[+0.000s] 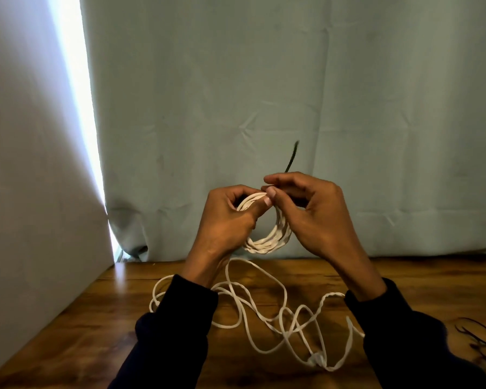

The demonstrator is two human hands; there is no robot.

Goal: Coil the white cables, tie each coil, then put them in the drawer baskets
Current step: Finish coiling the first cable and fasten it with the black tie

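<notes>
- Toward the left edge, a pale wall [26, 164] met a grey-green curtain [292, 94], with bright light showing in the gap between them; neither bore on the task.
- Left of centre, the left hand [225, 217] was raised above the wooden table [101, 318], its fingers curled round the top left of the white coil [267, 240] and its thumb pressed across the strands.
- At the centre, the coil hung as a small ring of several turns between the two hands. It looked light and limp, and I judged that the turns would spring apart if the grip slackened, so the place to hold was where all the strands bunched together at the top.
- Just right of the coil's top, the right hand [312, 211] had thumb and forefinger pinched together on a dark tie [292, 157], whose free end stuck up above the knuckles. The tie seemed thin and somewhat stiff, likely a twist wire, best held near the coil so that it could be wound tightly.
- Below the hands, the loose white cable [278, 313] lay in tangled loops on the table, soft and prone to snagging; it was probably best lifted from an end. Whether it joined the coil I could not tell.
- At the far right edge, more dark ties [480, 341] lay on the table.
- No drawer baskets were in view.
</notes>
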